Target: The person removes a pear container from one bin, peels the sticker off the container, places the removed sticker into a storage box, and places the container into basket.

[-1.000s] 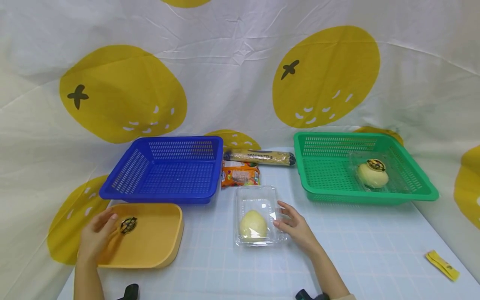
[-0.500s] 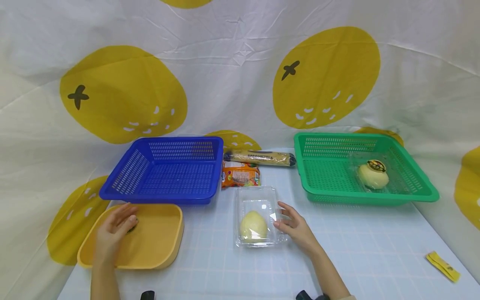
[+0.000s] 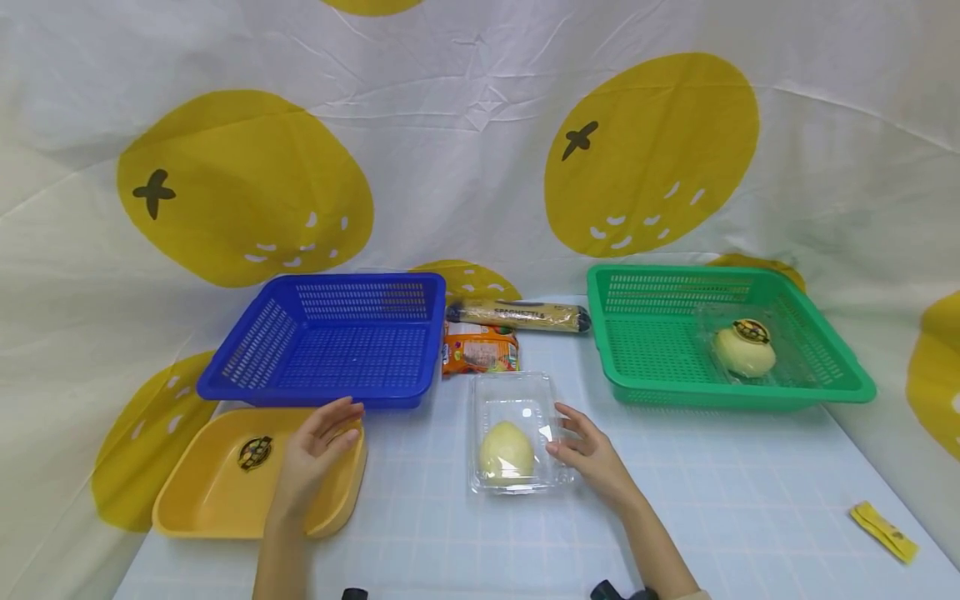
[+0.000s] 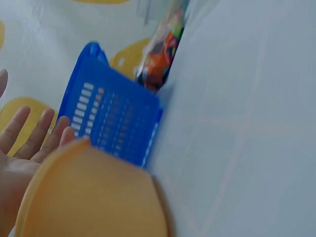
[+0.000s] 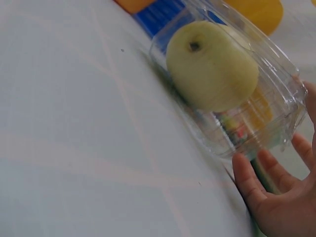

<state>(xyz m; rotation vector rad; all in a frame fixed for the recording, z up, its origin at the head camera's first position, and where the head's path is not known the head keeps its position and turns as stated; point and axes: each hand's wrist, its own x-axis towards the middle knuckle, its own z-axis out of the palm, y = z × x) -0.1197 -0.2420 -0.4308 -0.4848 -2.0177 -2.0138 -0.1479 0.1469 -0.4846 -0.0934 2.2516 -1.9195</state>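
1. Left hand (image 3: 311, 454) hovers flat over the yellow tray (image 3: 217, 492), at its 3 o'clock rim, fingers straight, holding nothing.
2. Right hand (image 3: 592, 454), fingers relaxed, touches the clamshell (image 3: 513, 433) at 3 o'clock, likely steadying it.
3. Pear (image 3: 507, 452) sits inside, on the table (image 3: 750, 500).
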